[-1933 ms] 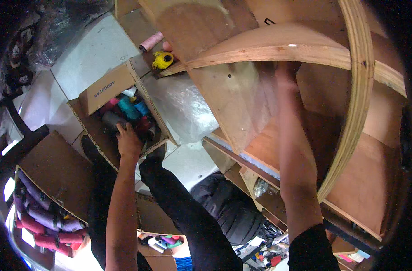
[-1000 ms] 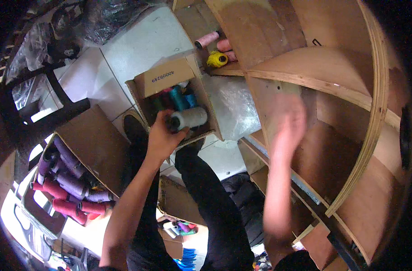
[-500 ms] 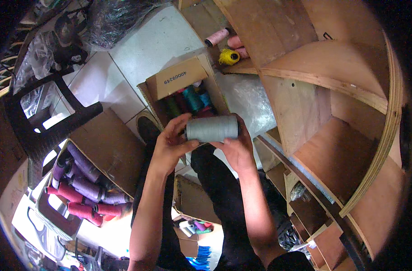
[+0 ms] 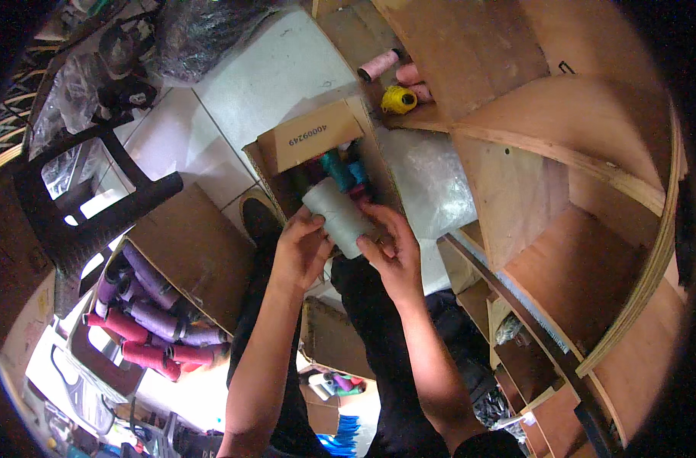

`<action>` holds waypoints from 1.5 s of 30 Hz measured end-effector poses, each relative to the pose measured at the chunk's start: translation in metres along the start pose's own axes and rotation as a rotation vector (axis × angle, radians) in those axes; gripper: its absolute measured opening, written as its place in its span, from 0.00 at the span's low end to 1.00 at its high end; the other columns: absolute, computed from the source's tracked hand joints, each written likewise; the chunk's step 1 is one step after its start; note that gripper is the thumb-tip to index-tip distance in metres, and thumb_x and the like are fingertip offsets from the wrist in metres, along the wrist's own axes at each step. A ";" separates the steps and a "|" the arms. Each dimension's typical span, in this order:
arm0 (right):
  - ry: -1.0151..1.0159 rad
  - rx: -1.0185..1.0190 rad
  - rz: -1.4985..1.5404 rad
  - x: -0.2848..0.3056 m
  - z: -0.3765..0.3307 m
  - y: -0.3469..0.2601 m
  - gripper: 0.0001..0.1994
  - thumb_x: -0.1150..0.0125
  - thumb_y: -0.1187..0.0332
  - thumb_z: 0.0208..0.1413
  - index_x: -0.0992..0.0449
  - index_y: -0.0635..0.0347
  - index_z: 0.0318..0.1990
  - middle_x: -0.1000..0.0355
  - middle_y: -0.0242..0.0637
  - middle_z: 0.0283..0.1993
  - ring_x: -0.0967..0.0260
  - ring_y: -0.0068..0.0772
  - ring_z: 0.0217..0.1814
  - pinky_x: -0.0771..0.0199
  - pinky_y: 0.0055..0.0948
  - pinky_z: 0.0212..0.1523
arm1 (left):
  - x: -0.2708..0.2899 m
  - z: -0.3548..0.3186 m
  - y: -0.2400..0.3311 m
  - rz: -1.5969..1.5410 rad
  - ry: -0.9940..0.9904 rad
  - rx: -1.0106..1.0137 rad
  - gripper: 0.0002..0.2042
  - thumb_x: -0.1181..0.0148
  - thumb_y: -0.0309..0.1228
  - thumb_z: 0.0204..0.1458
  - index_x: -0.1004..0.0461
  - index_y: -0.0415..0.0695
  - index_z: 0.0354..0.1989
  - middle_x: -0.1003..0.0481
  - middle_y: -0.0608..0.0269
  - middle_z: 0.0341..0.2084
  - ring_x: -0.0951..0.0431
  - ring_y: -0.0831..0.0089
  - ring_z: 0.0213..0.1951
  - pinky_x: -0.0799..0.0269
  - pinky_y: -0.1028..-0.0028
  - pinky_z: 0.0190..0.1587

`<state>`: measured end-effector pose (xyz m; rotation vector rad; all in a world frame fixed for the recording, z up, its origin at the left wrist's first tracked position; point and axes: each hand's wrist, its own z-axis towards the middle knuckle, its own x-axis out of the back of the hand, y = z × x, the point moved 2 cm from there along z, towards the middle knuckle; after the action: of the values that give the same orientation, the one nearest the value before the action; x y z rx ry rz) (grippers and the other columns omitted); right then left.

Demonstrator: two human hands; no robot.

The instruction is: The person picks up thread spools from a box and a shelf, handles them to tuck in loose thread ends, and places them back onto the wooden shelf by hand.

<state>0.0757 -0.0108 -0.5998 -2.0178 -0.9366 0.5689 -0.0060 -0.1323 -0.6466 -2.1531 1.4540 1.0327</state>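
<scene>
A large pale grey spool of thread is tilted between my hands, its upper end leaning left. My left hand grips its left side with thumb and fingers. At the lower right end, my right hand has its thumb and fingers on the spool. Just beyond, an open cardboard box stands on the floor with teal, blue and dark red thread spools inside. The held spool and my hands hide part of the box's near side.
At left, a cardboard box holds purple and red spools beside a black plastic frame. Wooden shelves rise at right; pink spools and a yellow spool lie on one. Clear plastic lies near the shelf.
The grey spool has turned from nearly level to a steep tilt, its right end swinging down. My fingers have shifted around it. The whole view has moved slightly.
</scene>
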 end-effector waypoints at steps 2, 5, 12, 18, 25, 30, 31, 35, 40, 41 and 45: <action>-0.018 0.017 -0.089 0.001 0.003 0.005 0.24 0.34 0.70 0.48 0.33 0.63 0.54 0.35 0.44 0.56 0.35 0.33 0.56 0.30 0.30 0.50 | -0.003 0.002 0.005 0.057 -0.024 0.004 0.24 0.45 0.27 0.46 0.38 0.37 0.54 0.28 0.56 0.44 0.27 0.64 0.47 0.31 0.67 0.50; -0.026 0.010 -0.230 0.003 0.006 0.006 0.25 0.33 0.69 0.47 0.33 0.62 0.54 0.33 0.43 0.55 0.34 0.34 0.55 0.31 0.32 0.52 | -0.001 0.005 0.005 0.102 -0.024 -0.018 0.26 0.46 0.24 0.45 0.39 0.36 0.56 0.29 0.56 0.46 0.28 0.64 0.49 0.35 0.66 0.55; 0.197 0.488 -0.591 -0.009 0.008 -0.015 0.18 0.34 0.77 0.43 0.26 0.62 0.45 0.29 0.44 0.49 0.32 0.40 0.53 0.33 0.32 0.53 | -0.014 0.011 0.002 0.250 0.008 -0.096 0.27 0.39 0.24 0.42 0.37 0.39 0.54 0.29 0.59 0.45 0.28 0.66 0.47 0.34 0.68 0.54; 0.283 0.476 -0.546 -0.011 0.009 -0.011 0.12 0.34 0.75 0.45 0.24 0.61 0.40 0.26 0.42 0.44 0.28 0.40 0.47 0.30 0.32 0.48 | -0.010 0.013 -0.003 0.239 -0.044 -0.096 0.28 0.41 0.15 0.43 0.38 0.38 0.57 0.30 0.58 0.49 0.30 0.66 0.51 0.36 0.66 0.56; 0.324 0.383 -0.461 -0.012 0.008 -0.007 0.06 0.39 0.77 0.50 0.24 0.65 0.37 0.26 0.39 0.43 0.29 0.31 0.46 0.31 0.28 0.47 | -0.006 0.015 -0.006 0.271 -0.037 -0.104 0.30 0.40 0.15 0.41 0.38 0.38 0.57 0.30 0.58 0.49 0.30 0.67 0.51 0.35 0.68 0.55; 0.336 0.162 -0.293 -0.009 0.009 0.000 0.08 0.50 0.72 0.60 0.28 0.67 0.41 0.27 0.35 0.43 0.33 0.23 0.46 0.33 0.25 0.48 | -0.011 0.013 -0.001 0.324 -0.058 -0.116 0.28 0.44 0.18 0.42 0.38 0.37 0.57 0.30 0.57 0.49 0.30 0.66 0.51 0.36 0.67 0.54; 0.330 0.145 -0.288 -0.006 0.010 -0.004 0.09 0.52 0.70 0.62 0.29 0.67 0.43 0.27 0.35 0.44 0.33 0.23 0.46 0.33 0.24 0.48 | -0.010 0.013 0.001 0.311 -0.060 -0.101 0.28 0.42 0.22 0.42 0.38 0.37 0.56 0.30 0.57 0.49 0.30 0.65 0.51 0.37 0.65 0.55; 0.326 0.074 -0.050 0.017 0.017 0.004 0.14 0.56 0.63 0.64 0.32 0.66 0.45 0.29 0.39 0.42 0.33 0.28 0.47 0.31 0.31 0.49 | -0.022 0.010 0.006 0.244 -0.070 -0.058 0.30 0.41 0.31 0.42 0.40 0.38 0.57 0.31 0.56 0.50 0.31 0.61 0.53 0.38 0.61 0.57; 0.418 0.007 -0.087 0.042 0.024 0.013 0.10 0.48 0.68 0.60 0.31 0.65 0.44 0.30 0.39 0.44 0.32 0.27 0.47 0.29 0.28 0.47 | -0.025 0.011 0.010 0.151 -0.120 -0.028 0.31 0.44 0.31 0.43 0.42 0.36 0.59 0.32 0.50 0.52 0.31 0.59 0.54 0.38 0.60 0.58; 0.467 0.083 -0.105 0.034 0.024 0.003 0.09 0.45 0.70 0.58 0.30 0.65 0.43 0.30 0.38 0.44 0.32 0.27 0.46 0.29 0.26 0.46 | -0.026 0.011 0.011 0.144 -0.110 -0.035 0.31 0.45 0.30 0.42 0.42 0.35 0.59 0.32 0.47 0.51 0.31 0.57 0.53 0.38 0.60 0.57; 0.328 0.202 -0.149 0.019 0.020 -0.002 0.11 0.39 0.76 0.51 0.29 0.64 0.43 0.32 0.37 0.47 0.32 0.26 0.46 0.29 0.23 0.45 | -0.031 0.009 0.010 0.197 -0.050 -0.055 0.31 0.45 0.31 0.42 0.42 0.34 0.59 0.31 0.45 0.50 0.29 0.58 0.52 0.36 0.60 0.56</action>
<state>0.0734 0.0146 -0.6109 -1.7739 -0.7874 0.2303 -0.0255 -0.1103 -0.6287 -2.0361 1.6584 1.1989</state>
